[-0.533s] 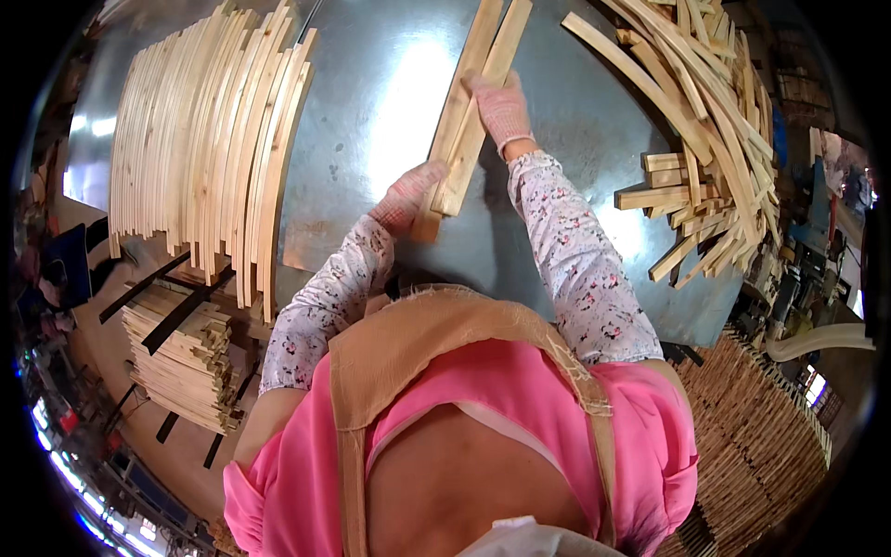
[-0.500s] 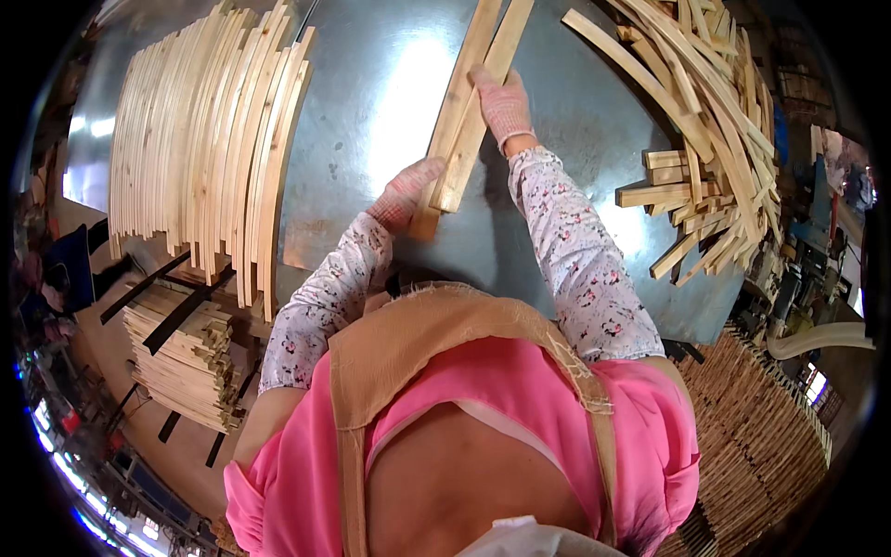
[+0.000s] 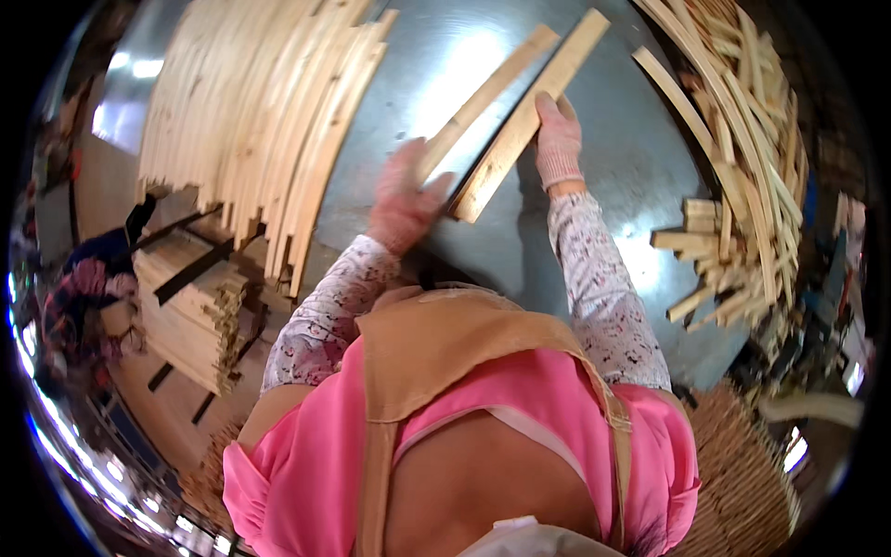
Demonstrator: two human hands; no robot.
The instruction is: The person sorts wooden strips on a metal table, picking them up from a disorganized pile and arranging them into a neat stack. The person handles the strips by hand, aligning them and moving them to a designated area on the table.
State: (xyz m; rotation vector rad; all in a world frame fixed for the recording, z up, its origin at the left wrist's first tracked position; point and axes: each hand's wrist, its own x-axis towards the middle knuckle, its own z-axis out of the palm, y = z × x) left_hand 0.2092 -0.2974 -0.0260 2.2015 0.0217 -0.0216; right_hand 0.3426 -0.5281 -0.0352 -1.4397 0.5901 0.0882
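A wooden strip point(image 3: 534, 121) slants over the metal table, its near end raised enough to show a dark gap along its left edge. My right hand point(image 3: 559, 139), in a pinkish knit glove, grips this strip by its right edge, thumb on top. To the left, a second, narrower strip point(image 3: 492, 97) lies at a similar slant. Close to that strip's near end is my left hand point(image 3: 404, 200), also gloved and slightly blurred, with thumb and fingers spread apart. Whether its palm touches the strip is hidden.
A row of strips point(image 3: 251, 102) lies side by side on the table's left part. Loose strips point(image 3: 742, 139) are heaped at the right, with short pieces point(image 3: 691, 241) beneath. Below left stands a stack of wood point(image 3: 190, 306); another person point(image 3: 88, 288) is beyond it.
The two strips have moved apart from each other. My left hand has loosened from the left strip and spread its fingers. My right hand still holds the right strip.
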